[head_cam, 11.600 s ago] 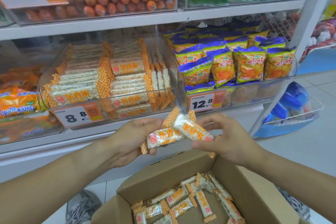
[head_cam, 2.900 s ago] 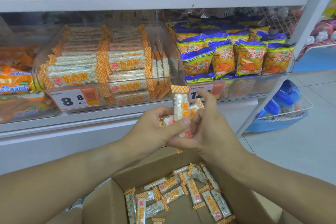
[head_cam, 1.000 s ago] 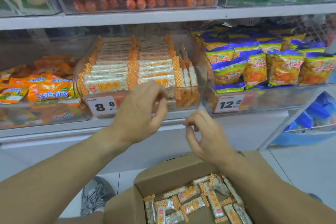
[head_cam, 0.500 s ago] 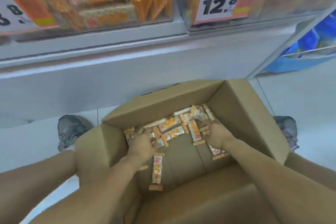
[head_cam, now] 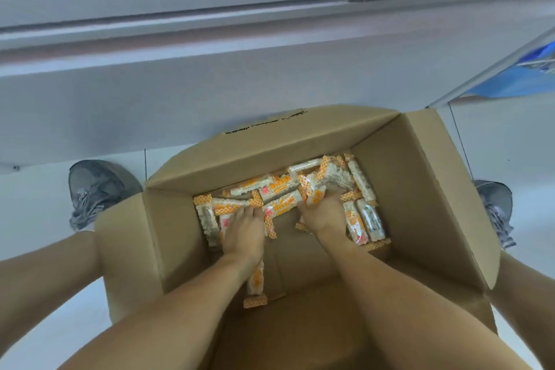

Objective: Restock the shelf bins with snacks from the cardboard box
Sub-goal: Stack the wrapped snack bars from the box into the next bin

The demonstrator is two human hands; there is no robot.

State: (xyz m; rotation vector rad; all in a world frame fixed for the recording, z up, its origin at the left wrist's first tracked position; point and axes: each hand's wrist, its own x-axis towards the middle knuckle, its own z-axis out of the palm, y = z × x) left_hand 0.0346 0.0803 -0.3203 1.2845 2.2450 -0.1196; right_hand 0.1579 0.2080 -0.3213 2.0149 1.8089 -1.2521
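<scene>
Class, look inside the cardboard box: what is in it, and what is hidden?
Inside the cardboard box lie orange-and-white snack bars along the far side. The left hand and right hand cover some bars; their fingers are hidden.

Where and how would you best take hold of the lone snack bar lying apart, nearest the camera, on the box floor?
Pinch the lone snack bar across its narrow middle, coming straight down from above. It lies flat, lengthwise towards the camera, partly under the left forearm, clear of the pile.
</scene>
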